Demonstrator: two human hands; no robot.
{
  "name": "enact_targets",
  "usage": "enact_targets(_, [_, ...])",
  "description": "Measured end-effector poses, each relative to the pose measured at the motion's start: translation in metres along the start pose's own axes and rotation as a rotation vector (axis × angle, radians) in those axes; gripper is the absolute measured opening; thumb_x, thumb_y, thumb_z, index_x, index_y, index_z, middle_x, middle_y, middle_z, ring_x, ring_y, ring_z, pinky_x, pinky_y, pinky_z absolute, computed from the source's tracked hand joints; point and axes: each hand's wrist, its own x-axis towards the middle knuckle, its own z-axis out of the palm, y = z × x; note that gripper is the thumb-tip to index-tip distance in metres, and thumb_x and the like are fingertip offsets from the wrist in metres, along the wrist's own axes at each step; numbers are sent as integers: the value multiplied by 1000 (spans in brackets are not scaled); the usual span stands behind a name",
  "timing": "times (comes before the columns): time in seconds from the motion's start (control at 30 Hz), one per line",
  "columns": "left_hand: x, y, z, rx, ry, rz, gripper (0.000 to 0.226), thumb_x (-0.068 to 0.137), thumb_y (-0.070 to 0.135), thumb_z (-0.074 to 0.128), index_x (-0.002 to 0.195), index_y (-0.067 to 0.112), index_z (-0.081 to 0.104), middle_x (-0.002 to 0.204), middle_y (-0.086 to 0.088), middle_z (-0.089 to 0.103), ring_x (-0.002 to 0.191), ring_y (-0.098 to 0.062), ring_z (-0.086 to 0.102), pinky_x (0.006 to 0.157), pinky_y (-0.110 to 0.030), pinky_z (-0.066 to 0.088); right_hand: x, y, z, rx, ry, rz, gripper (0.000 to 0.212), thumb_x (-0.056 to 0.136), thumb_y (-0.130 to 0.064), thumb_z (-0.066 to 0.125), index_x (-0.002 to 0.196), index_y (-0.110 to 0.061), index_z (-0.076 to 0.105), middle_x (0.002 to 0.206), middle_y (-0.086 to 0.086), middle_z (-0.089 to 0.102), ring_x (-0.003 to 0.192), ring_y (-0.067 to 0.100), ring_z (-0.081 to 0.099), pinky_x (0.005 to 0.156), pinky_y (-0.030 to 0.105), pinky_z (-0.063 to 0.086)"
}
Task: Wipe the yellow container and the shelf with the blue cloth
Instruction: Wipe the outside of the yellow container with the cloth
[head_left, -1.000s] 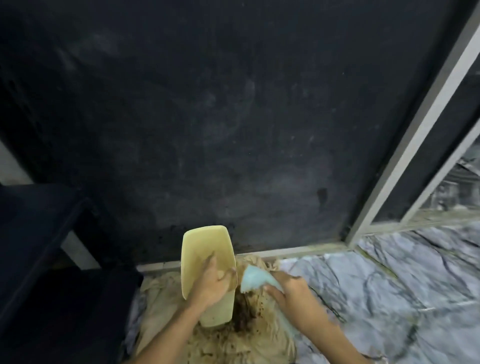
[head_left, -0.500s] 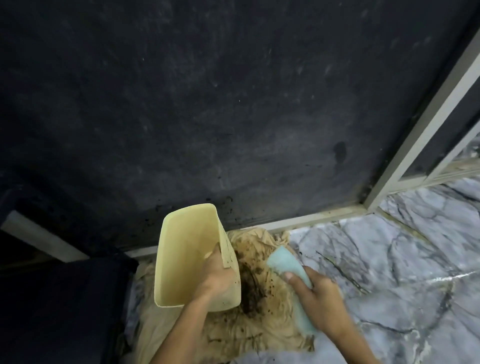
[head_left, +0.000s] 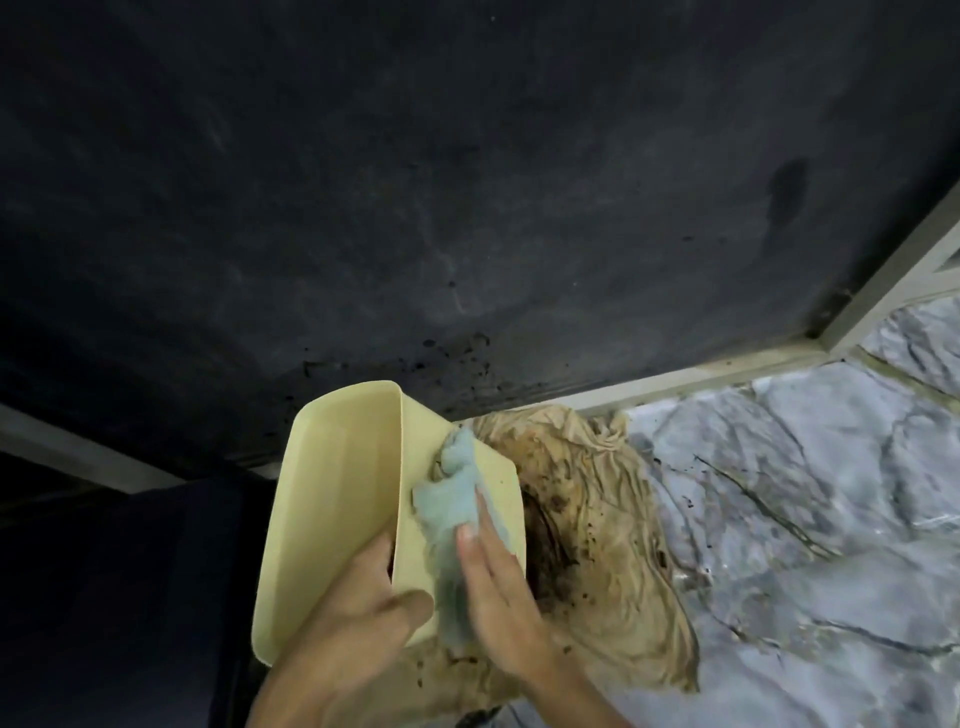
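The pale yellow rectangular plastic container looks light and stiff; left hand clamps its rim; right hand presses the soft blue cloth flat against its outer wall.

dim, soft-blurred — dark upper half

No readable text, label, brand or number appears anywhere (surfaces all unmarked).
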Motion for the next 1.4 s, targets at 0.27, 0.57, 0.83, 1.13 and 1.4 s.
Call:
enact_targets(0.27, [1,-7,-4,-45,31,-45,72,93,-17,59,132,43,62,117,20,82,109,1,77,102,-30,54,49,-6,11,-352,-171,-296,52,104,-28,15,125,-70,-6,153,-34,-12,140,-4,-23,115,32,-15])
enact_targets(0.57, [9,-7,-12,-103,61,-125,54,87,-7,69,120,34,71,108,7,87,103,-11,81,99,-35,54,73,99,-28,-338,196,-53,39,99,-48,21,131,-60,2,152,-29,1,147,5,-3,121,39,1])
enact_targets(0.83, [10,3,-5,-39,-8,-56,66,90,-20,61,129,33,66,114,5,85,108,-12,80,96,-35,60,43,1,27,-311,-59,-219,53,91,-30,15,116,-74,-2,151,-32,-16,138,-8,-26,113,29,-21])
enact_targets(1.13, [9,-13,-12,-216,81,-101,59,75,-12,72,121,25,70,108,-2,87,99,-15,82,92,-34,55,90,68,-16,-377,123,-106,40,103,-40,19,138,-57,8,158,-22,2,144,-1,-8,121,41,0])
enact_targets(1.4, [7,-26,-16,-327,168,-140,44,90,-25,55,103,13,74,76,-4,87,61,-11,82,50,-22,63,28,74,63,-658,254,-242,96,76,-48,48,147,-38,-17,161,-16,-12,143,15,13,114,35,18])
